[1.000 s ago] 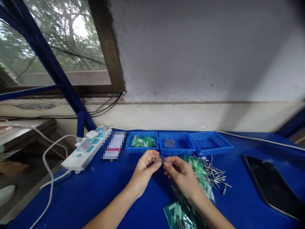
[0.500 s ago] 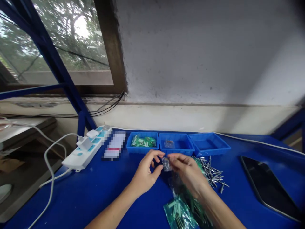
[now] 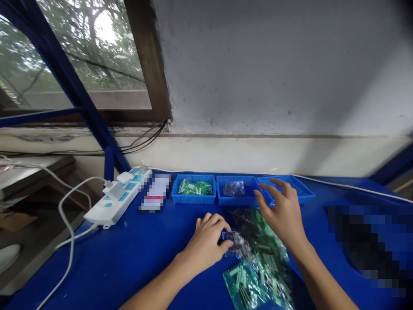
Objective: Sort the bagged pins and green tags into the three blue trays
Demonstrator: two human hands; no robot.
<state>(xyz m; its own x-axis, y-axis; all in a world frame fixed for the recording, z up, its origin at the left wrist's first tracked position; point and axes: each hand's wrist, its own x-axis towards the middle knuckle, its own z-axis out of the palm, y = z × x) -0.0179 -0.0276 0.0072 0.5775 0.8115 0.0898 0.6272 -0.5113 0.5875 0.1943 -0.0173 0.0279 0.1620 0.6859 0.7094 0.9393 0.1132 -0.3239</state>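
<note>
Small clear plastic bag of slim metal-coloured pieces (image 3: 240, 246), on the blue tabletop (image 3: 151, 262), with the middle blue rectangular plastic tray (image 3: 238, 201) as landmark. The bag lies in front of the middle tray, on its near side; its long axis appears to slant, the far end toward the left and the near end toward the right. The film is crumpled, and which end is its mouth cannot be told.

Relative to the hands, the bag sits just at the fingertips of the left hand (image 3: 209, 237) and well apart from the right hand (image 3: 284, 211). The left hand, in front of the middle tray and toward its left, is half curled, palm down, with thumb and forefinger parted about the bag's left end; whether they grip it or only touch it cannot be told. The right hand, raised in front and to the right of the middle tray, is released, its fingers spread and grasping nothing.

Green-tinted plastic bags of pale strips and thin pins (image 3: 243, 282) lie in front of the middle tray, beside the small bag. A similar clear packet (image 3: 234, 188) rests inside the middle tray.
</note>
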